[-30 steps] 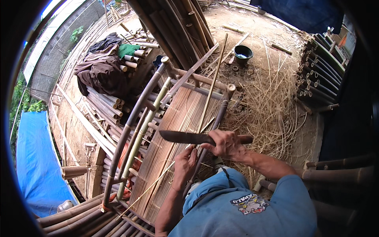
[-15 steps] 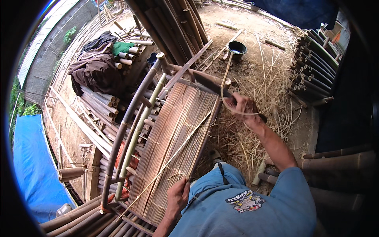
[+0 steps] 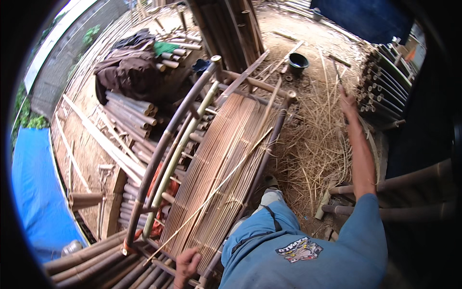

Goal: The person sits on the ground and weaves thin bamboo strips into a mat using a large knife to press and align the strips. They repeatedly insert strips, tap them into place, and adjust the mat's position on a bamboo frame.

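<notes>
A bamboo bench (image 3: 174,124) stands before me, its seat of narrow bamboo slats (image 3: 219,149) running away from me. One thin pale bamboo strip (image 3: 211,195) lies diagonally across the slats. Low at the near end of the seat is my left hand (image 3: 187,264), its fingers curled closed; what they hold, if anything, is hidden. My right hand (image 3: 349,105) is stretched far out to the right of the bench, closed round a knife (image 3: 337,72) whose thin dark blade points away from me. Another pale strip (image 3: 270,106) slants over the far end of the seat.
Bamboo shavings (image 3: 317,149) litter the ground right of the bench. A black bucket (image 3: 298,62) stands beyond. Cut bamboo poles (image 3: 380,89) are stacked at far right, more (image 3: 130,113) at left under dark cloth (image 3: 132,72). A blue tarp (image 3: 36,188) lies far left.
My right hand has swung with the knife from the bench's far right corner out to the right. My left hand has slid nearer along the seat. The curved strip beside the right hand has straightened.
</notes>
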{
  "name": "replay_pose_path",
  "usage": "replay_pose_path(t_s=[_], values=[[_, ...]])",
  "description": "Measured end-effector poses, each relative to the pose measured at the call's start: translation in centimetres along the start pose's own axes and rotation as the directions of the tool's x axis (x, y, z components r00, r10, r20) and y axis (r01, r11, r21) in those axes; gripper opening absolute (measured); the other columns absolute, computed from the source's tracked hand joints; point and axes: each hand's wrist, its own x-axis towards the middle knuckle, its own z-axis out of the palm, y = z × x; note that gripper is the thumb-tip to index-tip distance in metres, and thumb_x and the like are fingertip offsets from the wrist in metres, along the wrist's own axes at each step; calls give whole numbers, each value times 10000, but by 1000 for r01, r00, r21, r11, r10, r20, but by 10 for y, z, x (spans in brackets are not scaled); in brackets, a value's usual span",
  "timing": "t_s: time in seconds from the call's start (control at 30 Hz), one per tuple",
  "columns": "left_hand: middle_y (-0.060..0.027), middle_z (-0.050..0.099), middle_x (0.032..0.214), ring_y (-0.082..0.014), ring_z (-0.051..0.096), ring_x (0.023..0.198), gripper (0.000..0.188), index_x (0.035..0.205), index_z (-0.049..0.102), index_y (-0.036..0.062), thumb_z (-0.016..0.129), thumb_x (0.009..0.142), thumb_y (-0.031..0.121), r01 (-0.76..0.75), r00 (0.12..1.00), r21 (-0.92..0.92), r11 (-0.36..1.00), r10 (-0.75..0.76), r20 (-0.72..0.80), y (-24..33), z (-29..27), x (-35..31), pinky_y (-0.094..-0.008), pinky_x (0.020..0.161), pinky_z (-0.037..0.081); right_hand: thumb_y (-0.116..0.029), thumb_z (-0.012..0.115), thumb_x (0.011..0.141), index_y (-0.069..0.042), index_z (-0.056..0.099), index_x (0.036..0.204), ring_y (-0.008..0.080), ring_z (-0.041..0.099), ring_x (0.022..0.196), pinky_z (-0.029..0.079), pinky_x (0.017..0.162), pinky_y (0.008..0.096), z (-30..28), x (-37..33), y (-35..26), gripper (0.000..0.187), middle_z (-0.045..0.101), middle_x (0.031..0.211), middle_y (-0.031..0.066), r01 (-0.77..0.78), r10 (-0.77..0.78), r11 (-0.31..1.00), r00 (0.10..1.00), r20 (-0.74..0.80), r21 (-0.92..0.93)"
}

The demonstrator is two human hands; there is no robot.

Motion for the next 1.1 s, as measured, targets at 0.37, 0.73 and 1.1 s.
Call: replay_pose_path(t_s=[0.37, 0.73, 1.1], values=[[-4, 456, 803, -8, 325, 546, 235, 1164, 491, 4, 470, 1004, 174, -625, 429, 1, 781, 344, -836, 196, -280, 46, -170, 417, 262, -262, 759, 711, 56, 609, 1092, 394, 641, 999, 517, 893, 397, 197, -188, -21, 518, 604, 1131, 282, 281, 58, 807, 838, 543, -519], [-19, 390, 743, -86, 244, 498, 276, 900, 521, 26, 460, 988, 280, -763, -57, 162, 625, 184, -981, 126, -256, 38, -231, 424, 195, -427, 665, 886, -14, 526, 940, 77, 495, 424, 439, 382, 238, 300, -360, -241, 439, 662, 769, 127, -631, -300, 740, -3, 954, 231], [-39, 534, 805, -127, 520, 753, 456, 886, 554, 2, 394, 1030, 405, -124, -362, -162, 979, -197, -911, -49, -142, 128, -210, 681, 422, -217, 624, 918, -70, 478, 759, 132, 491, 404, 437, 357, 290, 526, -360, -298, 261, 504, 568, 30, -750, 62, 524, 506, 860, 403]])
